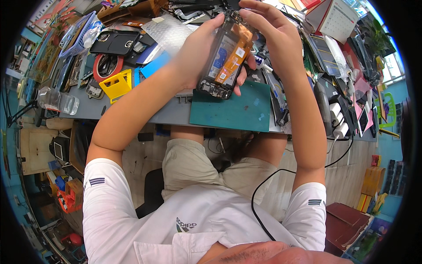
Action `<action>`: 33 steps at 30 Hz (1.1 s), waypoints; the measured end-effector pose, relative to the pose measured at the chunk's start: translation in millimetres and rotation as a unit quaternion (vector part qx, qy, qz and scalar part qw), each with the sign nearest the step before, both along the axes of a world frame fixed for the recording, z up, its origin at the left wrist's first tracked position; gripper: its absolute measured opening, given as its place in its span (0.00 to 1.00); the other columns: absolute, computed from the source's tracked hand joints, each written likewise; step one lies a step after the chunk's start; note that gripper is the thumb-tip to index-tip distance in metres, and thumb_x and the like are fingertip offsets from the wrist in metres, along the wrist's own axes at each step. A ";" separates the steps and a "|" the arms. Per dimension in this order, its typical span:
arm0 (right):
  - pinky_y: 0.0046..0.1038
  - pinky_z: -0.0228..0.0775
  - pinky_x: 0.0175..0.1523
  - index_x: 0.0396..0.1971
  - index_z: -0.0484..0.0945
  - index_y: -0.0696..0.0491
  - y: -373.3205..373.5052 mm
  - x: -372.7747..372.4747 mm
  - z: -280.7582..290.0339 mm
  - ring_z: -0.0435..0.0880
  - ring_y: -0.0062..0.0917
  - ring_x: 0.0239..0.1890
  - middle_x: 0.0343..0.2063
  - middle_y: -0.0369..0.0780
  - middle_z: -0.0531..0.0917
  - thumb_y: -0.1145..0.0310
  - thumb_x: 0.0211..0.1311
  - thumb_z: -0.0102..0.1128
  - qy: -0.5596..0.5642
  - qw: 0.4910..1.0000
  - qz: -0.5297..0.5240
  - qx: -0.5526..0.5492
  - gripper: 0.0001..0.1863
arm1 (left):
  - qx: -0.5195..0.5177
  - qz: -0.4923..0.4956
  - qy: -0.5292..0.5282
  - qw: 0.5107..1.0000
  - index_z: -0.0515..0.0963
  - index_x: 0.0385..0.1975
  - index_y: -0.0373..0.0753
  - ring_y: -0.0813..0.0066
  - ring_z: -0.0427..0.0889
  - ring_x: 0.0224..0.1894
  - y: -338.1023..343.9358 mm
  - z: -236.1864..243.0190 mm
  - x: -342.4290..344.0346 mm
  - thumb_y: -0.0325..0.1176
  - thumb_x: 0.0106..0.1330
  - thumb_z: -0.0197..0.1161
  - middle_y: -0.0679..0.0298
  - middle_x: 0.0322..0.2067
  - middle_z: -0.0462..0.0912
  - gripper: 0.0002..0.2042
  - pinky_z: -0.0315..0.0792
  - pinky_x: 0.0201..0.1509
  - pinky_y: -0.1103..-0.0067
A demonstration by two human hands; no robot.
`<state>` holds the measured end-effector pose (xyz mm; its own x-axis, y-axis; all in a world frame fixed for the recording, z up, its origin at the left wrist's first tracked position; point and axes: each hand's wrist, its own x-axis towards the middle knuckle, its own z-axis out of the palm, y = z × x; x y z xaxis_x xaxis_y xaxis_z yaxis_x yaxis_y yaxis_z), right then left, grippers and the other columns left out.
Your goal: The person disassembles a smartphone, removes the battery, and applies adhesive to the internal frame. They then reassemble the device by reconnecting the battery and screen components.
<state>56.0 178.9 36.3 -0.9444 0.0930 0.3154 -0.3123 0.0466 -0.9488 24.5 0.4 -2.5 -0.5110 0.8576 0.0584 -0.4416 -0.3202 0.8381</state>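
My left hand [196, 55] holds an opened smartphone [223, 59] tilted above the bench, its fingertips showing past the phone's right edge. The phone's inside faces up: a dark battery with a blue mark, an orange flex cable [233, 64] running along it, and bare boards at both ends. At the phone's upper end my right hand [279, 37] bends over the board, with thumb and finger close together. What sits between those fingertips is too small to make out. Below the phone lies a green work mat [246, 108] at the bench's front edge.
Left on the bench are a yellow phone stand [116, 86], a roll of red tape [107, 67], a black phone case [115, 42] and a clear plastic bottle [59, 101]. White chargers [338, 119] and a black cable [281, 170] are at right. A desk calendar [332, 20] stands behind.
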 end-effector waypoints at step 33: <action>0.23 0.73 0.54 0.50 0.81 0.61 14.0 -2.5 -3.6 0.84 0.21 0.46 0.41 0.39 0.86 0.69 0.68 0.65 -0.079 0.990 0.080 -0.087 0.15 | 0.002 0.008 0.022 1.000 0.67 0.62 0.35 0.55 0.86 0.30 1.9 2.5 2.2 0.61 0.78 0.31 0.43 0.42 0.79 0.34 0.86 0.30 0.62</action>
